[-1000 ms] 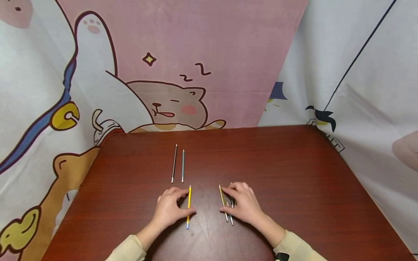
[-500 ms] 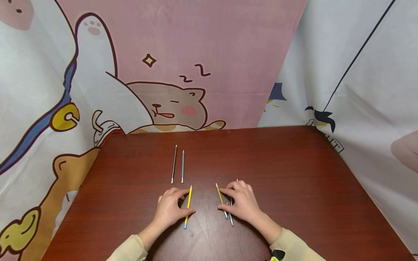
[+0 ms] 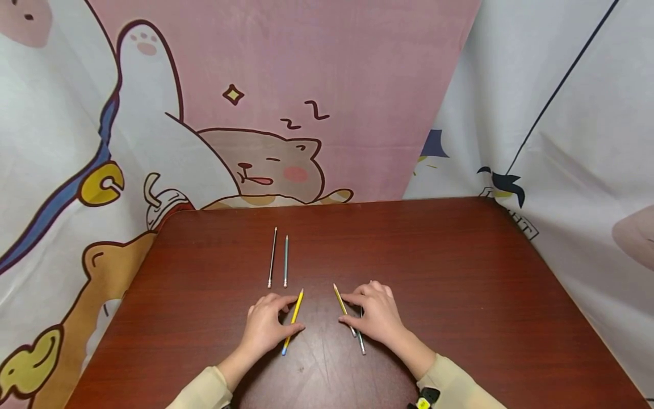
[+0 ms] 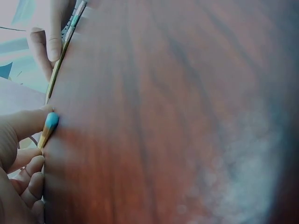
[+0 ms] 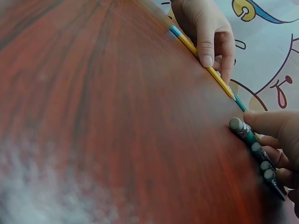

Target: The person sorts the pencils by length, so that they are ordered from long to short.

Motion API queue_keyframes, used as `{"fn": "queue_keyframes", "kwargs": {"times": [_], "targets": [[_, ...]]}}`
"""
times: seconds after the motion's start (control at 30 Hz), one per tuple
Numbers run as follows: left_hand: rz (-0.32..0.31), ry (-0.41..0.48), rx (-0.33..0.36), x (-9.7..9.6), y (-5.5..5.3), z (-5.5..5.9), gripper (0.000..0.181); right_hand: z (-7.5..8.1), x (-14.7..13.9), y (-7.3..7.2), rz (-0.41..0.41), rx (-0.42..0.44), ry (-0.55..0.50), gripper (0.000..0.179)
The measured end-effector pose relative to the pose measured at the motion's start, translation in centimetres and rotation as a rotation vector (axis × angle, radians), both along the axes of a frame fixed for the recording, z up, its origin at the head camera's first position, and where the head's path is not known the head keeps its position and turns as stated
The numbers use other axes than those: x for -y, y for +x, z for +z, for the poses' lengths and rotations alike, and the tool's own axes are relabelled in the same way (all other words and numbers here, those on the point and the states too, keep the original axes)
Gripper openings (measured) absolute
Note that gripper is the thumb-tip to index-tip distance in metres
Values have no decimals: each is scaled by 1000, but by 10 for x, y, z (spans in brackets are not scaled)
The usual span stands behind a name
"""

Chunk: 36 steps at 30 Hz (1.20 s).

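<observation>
My left hand point(image 3: 263, 324) pinches a yellow pencil point(image 3: 296, 311) between thumb and fingers; it slants, tip away from me and blue end point(image 4: 52, 119) nearest me. Facing it, my right hand point(image 3: 377, 315) holds a second, duller yellow pencil point(image 3: 343, 307) by thumb and forefinger, its tip leaning left. Under the right palm lie more pencils, mostly hidden; one dark pencil point(image 3: 361, 343) sticks out below the thumb. From the right wrist, several eraser ends point(image 5: 237, 124) show in a row beside the fingers.
Farther back on the brown wooden table point(image 3: 434, 250), a black pencil point(image 3: 272, 258) and a teal pencil point(image 3: 286, 261) lie side by side, tips away from me. A cartoon-printed cloth point(image 3: 357, 85) hangs behind the table and along its sides.
The left hand's yellow pencil has turned, its tip going right and its blue end left. My right hand has shifted slightly left and away from me, taking its yellow pencil along.
</observation>
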<state>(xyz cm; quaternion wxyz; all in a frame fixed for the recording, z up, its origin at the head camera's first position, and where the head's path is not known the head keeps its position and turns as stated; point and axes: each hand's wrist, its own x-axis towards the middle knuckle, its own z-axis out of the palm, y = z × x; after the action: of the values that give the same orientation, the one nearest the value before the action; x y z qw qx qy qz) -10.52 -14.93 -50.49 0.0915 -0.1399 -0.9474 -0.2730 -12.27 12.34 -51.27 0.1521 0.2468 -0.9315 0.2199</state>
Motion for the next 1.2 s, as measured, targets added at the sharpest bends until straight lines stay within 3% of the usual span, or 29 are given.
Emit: {"fn": "queue_keyframes", "kwargs": {"times": [0.5,0.9,1.2], "targets": [[-7,1,-2,0,-1,3,49,-4,5,0,-28,-52,26,40],[-35,65,-39,1,-1,3,40,-5,9,-1,-61,-90,-6,34],[-6,98,-51,2,0,2,31,-4,13,1,-81,-129,-42,29]]}}
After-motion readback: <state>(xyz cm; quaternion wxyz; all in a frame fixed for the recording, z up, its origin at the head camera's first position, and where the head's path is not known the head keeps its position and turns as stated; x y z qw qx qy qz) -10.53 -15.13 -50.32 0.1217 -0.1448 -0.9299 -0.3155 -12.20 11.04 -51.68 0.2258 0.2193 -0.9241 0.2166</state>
